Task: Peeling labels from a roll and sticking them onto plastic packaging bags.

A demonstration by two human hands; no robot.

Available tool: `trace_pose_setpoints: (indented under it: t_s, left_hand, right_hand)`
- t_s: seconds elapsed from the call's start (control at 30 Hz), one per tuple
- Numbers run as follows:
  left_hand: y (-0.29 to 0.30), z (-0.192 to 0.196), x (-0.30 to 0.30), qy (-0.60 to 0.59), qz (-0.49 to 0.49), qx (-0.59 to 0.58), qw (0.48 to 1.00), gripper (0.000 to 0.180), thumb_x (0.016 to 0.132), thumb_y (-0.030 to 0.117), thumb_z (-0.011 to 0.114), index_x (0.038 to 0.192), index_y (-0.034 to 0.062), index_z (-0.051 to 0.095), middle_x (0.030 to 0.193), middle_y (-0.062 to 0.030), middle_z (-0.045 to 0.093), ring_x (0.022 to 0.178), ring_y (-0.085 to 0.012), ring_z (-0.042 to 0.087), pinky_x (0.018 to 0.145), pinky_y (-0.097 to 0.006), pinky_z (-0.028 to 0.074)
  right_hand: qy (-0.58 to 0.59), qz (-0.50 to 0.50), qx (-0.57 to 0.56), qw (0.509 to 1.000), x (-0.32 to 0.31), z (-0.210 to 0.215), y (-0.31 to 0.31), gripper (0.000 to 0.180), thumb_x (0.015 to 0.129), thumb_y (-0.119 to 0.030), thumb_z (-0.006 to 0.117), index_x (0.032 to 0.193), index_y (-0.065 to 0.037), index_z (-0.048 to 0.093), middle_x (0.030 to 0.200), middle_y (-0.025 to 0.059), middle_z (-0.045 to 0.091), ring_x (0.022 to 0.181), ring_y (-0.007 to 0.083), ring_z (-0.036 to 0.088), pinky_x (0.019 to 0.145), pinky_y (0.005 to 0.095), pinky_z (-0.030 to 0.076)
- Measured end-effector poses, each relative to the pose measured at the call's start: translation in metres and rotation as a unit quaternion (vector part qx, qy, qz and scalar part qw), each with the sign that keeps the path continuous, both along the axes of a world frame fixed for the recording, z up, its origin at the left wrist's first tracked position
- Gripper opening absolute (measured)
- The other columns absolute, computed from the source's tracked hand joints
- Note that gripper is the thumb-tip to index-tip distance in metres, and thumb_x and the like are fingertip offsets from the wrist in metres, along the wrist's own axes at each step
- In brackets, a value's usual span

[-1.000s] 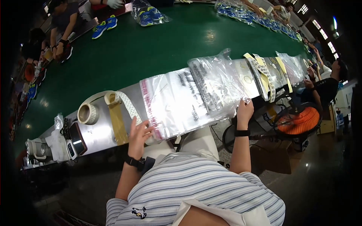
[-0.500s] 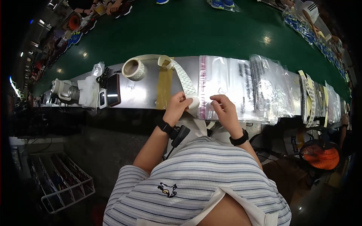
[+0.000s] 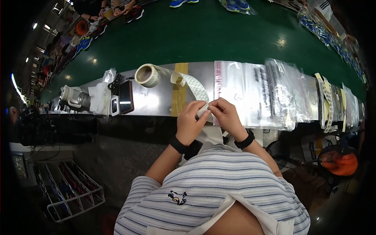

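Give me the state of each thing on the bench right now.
Sticker roll: lying flat, strip unrolled.
Sticker strip: its end pinched by both hands.
Left hand: fingers on the strip.
Right hand: fingers on the strip.
Clear bags: stacked flat, overlapping.
Phone: lying flat.

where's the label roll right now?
Head view, upper left of centre: the label roll lies on the metal shelf, right of the phone. Its strip runs right to the left hand and right hand.

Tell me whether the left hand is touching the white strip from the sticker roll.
Touching. The head view shows the left hand pinching the end of the white strip, beside the right hand.
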State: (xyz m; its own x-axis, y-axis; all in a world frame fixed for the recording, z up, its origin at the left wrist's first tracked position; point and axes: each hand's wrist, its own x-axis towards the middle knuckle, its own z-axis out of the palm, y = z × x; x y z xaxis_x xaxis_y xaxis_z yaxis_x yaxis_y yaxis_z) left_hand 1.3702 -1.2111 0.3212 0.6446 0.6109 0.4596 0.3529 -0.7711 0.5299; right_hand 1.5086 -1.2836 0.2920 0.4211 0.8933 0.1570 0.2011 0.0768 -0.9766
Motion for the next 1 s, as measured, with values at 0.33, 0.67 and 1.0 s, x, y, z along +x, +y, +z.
trace_pose_setpoints:
  t_s: [0.33,0.67,1.0]
  left_hand:
    - [0.022,-0.023,0.011,-0.181,0.048,-0.349,0.918,0.013,0.088,0.009,0.059,0.095,-0.0007,0.063,0.085,-0.0059,0.065,0.072,-0.0096,0.059,0.065,-0.023,0.046]
    - [-0.013,-0.038,0.031,0.043,-0.159,-0.014,0.986,0.027,0.081,0.021,0.062,0.102,0.0030,0.062,0.113,-0.0095,0.059,0.111,-0.0290,0.049,0.092,-0.041,0.039]
    - [-0.015,-0.056,0.022,0.171,-0.169,-0.029,0.970,0.043,0.087,0.031,0.057,0.115,-0.0014,0.056,0.122,-0.0140,0.055,0.121,-0.0309,0.044,0.098,-0.041,0.035]
  right_hand:
    - [-0.094,-0.047,-0.077,0.991,0.004,-0.007,0.002,0.015,0.083,-0.017,0.061,0.085,-0.002,0.063,0.080,0.0134,0.060,0.067,0.0290,0.059,0.062,0.0349,0.046]
    - [-0.396,-0.242,-0.095,0.881,0.035,-0.037,-0.009,0.028,0.073,-0.023,0.070,0.089,-0.003,0.058,0.104,0.0103,0.053,0.101,0.0300,0.048,0.081,0.0412,0.039]
    - [-0.424,-0.255,-0.125,0.860,0.045,-0.057,-0.012,0.016,0.073,-0.010,0.064,0.085,-0.003,0.055,0.097,0.0109,0.052,0.095,0.0289,0.047,0.082,0.0411,0.036]
